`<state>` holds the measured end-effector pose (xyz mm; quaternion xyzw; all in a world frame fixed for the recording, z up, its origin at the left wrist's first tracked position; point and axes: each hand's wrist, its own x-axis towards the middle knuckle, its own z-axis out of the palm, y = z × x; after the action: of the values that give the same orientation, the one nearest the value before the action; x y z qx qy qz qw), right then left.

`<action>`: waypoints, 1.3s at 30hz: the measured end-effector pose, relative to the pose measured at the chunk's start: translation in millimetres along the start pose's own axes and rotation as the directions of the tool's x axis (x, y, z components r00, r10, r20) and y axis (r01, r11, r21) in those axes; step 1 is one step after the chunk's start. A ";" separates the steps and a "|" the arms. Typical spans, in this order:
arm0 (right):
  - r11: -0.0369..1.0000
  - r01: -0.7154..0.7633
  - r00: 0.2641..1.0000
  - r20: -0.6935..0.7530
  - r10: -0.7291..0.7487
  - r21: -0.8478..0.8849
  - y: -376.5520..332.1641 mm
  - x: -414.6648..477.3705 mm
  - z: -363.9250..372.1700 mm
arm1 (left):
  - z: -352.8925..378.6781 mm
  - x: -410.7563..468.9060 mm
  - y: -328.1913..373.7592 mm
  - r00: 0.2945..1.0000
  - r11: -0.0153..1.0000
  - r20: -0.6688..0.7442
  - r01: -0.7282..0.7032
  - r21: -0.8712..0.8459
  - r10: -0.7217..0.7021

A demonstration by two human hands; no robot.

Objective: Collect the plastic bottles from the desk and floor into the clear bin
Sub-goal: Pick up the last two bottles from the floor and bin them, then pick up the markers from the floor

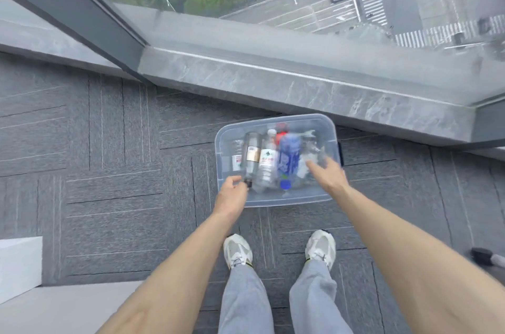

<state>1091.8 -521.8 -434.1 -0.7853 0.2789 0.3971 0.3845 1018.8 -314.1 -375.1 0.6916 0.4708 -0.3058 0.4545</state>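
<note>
Both arms reach down past white shoes [237,250] to the clear bin [273,201] on the carpet [109,197]. The left hand [232,193] seems to pinch the cap end of a dark bottle [251,153], though it is blurry. The right hand [328,174] is spread wide and holds nothing. Other bottles lie inside. If dropped crooked, the dark bottle could roll off the pile and out.

clear bin [289,200]: see-through, bluish | inside it: blue-label bottle [288,160], blue cap; brown-label bottle [252,154], black cap | carpet [114,191] under it: grey, striped squares | sill [300,79] behind it: grey, white veins lol | sneakers [238,250] before it: white-grey
</note>
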 end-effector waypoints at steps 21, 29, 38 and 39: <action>0.803 0.260 0.958 -0.244 -0.148 0.535 -49.0 -355.5 -159.2 | -62.0 -326.6 101.1 0.960 0.946 0.076 -0.250 -0.209 0.271; 0.648 0.397 0.871 -0.489 -0.043 0.650 2.3 -455.7 -158.8 | -55.2 -382.1 91.6 0.847 0.895 0.289 -0.432 -0.114 0.446; 0.386 0.505 0.677 -0.632 0.378 0.772 145.0 -559.4 -143.2 | 36.4 -451.2 30.6 0.599 0.671 0.664 -0.716 0.194 0.448; 0.368 0.513 0.646 -0.631 0.429 0.775 167.0 -572.5 -139.5 | 51.6 -462.4 18.6 0.571 0.634 0.700 -0.742 0.218 0.428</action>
<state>721.8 -652.6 36.1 -0.5187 0.5598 -0.2145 0.6095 865.4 -536.6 4.0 0.7704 -0.0566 -0.4365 0.4613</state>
